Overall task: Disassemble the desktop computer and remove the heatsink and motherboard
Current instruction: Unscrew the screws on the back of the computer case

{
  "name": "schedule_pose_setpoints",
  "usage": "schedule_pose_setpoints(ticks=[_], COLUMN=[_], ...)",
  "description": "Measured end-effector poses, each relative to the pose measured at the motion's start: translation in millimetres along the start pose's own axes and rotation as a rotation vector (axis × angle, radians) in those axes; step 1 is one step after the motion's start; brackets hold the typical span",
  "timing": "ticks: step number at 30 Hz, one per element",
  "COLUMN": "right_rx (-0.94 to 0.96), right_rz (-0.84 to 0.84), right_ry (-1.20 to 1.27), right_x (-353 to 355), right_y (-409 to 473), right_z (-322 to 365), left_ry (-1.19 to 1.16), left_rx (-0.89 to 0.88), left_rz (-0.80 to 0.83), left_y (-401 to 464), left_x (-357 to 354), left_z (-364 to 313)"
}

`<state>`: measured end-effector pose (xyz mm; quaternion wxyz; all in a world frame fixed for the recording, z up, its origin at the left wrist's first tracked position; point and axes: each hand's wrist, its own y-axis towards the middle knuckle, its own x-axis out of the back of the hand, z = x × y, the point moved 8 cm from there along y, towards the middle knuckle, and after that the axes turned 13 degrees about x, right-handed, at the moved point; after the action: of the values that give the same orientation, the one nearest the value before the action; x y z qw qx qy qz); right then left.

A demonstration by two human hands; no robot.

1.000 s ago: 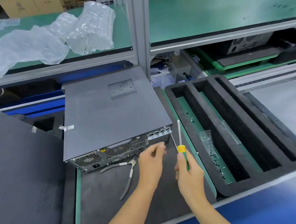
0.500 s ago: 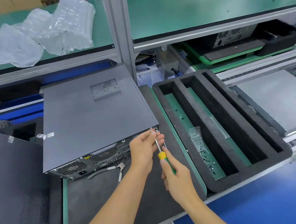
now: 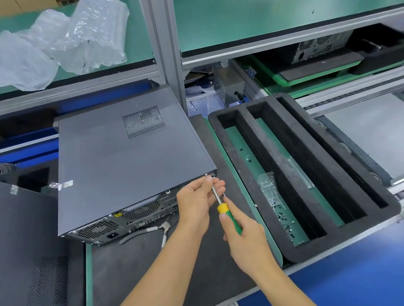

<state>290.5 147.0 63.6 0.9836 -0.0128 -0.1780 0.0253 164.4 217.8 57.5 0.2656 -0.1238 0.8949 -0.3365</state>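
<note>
A closed grey desktop computer case [image 3: 126, 162] lies flat on a dark mat, its rear panel with fan grilles and ports facing me. My right hand [image 3: 245, 240] grips the green and yellow handle of a screwdriver [image 3: 225, 210]. The metal shaft points up to a screw at the rear top right corner of the case. My left hand [image 3: 196, 200] is at that corner and pinches the shaft near its tip. The case lid hides the heatsink and motherboard.
Pliers [image 3: 153, 230] lie on the mat [image 3: 144, 274] under the rear panel. A black foam tray [image 3: 299, 170] with long slots, small screws and a plastic bag stands to the right. A loose dark side panel [image 3: 20, 258] lies at left. Bubble wrap [image 3: 54, 41] sits on the upper shelf.
My left hand went up from the lower rear panel to the top right corner. My right hand tilted the upright screwdriver and brought its tip to the corner screw.
</note>
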Motion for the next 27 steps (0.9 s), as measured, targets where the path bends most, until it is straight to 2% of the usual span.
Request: schedule_pose_setpoints(ticks=[3, 7, 9, 10, 13, 15, 17, 20, 23, 27], right_rx=[0.109, 0.272, 0.276, 0.264, 0.074, -0.129, -0.374, -0.687, -0.813, -0.823], right_rz=[-0.022, 0.023, 0.014, 0.007, -0.006, 0.005, -0.004, 0.082, 0.141, 0.13], right_ry=[-0.235, -0.758, -0.832, -0.776, -0.256, 0.119, 0.634, 1.248, 1.528, 1.552], right_x=[8, 5, 3, 4, 7, 2, -9, -30, -40, -39], right_y=[0, -4, -5, -4, 1, 1, -5, -20, -30, -26], right_z=[17, 45, 50, 50, 31, 17, 6, 8, 13, 11], left_ry=[-0.043, -0.121, -0.151, -0.163, -0.18, -0.193, -0.206, -0.219, -0.215, -0.206], left_rx=[0.016, 0.058, 0.076, 0.083, 0.086, 0.082, 0.082, 0.098, 0.1, 0.096], left_rz=[0.002, 0.011, 0.014, 0.014, 0.013, 0.015, 0.018, 0.006, -0.001, 0.012], left_y=[-1, 1, 2, 3, 4, 5, 7, 8, 10, 11], left_x=[-2, -3, -3, -3, -2, -1, -1, -1, 0, 0], left_z=[1, 4, 4, 5, 5, 5, 5, 6, 7, 7])
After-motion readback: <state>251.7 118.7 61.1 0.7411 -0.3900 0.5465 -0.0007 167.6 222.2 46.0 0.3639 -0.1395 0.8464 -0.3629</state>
